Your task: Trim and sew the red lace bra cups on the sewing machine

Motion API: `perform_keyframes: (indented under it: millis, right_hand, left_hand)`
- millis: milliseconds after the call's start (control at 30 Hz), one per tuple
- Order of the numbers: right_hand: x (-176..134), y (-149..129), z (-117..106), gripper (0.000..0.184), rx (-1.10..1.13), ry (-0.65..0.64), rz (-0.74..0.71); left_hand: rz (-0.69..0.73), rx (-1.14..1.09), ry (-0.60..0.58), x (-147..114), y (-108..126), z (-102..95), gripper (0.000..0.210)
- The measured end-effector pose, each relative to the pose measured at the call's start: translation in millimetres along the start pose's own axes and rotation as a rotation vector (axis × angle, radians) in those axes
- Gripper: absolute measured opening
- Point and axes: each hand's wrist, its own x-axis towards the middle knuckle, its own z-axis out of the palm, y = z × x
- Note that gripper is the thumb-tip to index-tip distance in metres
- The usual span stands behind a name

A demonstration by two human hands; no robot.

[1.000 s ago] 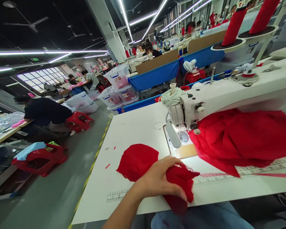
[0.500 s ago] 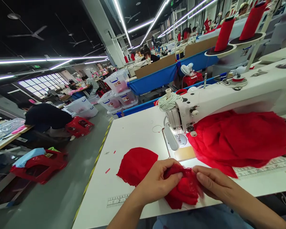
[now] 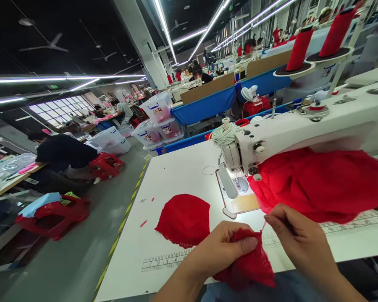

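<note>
My left hand (image 3: 229, 247) is closed on a piece of red lace-edged fabric (image 3: 252, 268), its thumb pressing the cloth near the upper edge. The fabric hangs over the front edge of the table, above my lap. My right hand (image 3: 299, 235) pinches the end of a thin red thread (image 3: 263, 226) that runs up from the fabric's corner. Left of my hands, a rounded red fabric panel (image 3: 185, 220) with a scalloped lower edge lies flat on the table. Beyond them stands a white sewing machine (image 3: 290, 134), and a heap of red fabric (image 3: 321, 184) lies under its arm.
A printed ruler (image 3: 160, 263) runs along the front of the white table (image 3: 176, 172). Small red scraps (image 3: 143, 223) lie at the left. Red thread cones (image 3: 299, 49) stand above the machine. Plastic bins (image 3: 157, 107), red stools (image 3: 55, 216) and other people are farther off.
My right hand has moved up and away from the fabric, drawing out a thin red thread. The left hand has shifted slightly right and down with the cloth, which now hangs lower.
</note>
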Motion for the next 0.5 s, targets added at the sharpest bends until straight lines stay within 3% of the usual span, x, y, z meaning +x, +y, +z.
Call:
perform_keyframes:
  millis: [100, 200, 300, 433, 500]
  right_hand:
    - [4.8, 11.6, -8.2, 0.021, -0.045, -0.103, -0.094]
    - [4.3, 18.8, -21.9, 0.034, -0.128, -0.037, -0.138]
    - [-2.7, 19.3, -27.4, 0.027, -0.154, -0.005, -0.088]
    - [-15.2, 17.9, -10.6, 0.037, -0.043, -0.332, 0.051]
    - [-20.4, 24.0, -6.5, 0.041, -0.075, -0.362, 0.05]
  left_hand:
    - [-0.057, -0.243, 0.068, -0.4, -2.8, 0.3, 0.037]
    - [-0.063, -0.599, 0.309, -2.5, -1.1, -1.0, 0.028]
    - [0.014, -0.809, 0.49, -5.4, 0.2, 1.9, 0.041]
    - [0.049, -0.795, 0.492, -9.0, -5.8, 13.7, 0.057]
    - [0.033, -0.754, 0.514, -13.0, -8.5, 15.4, 0.061]
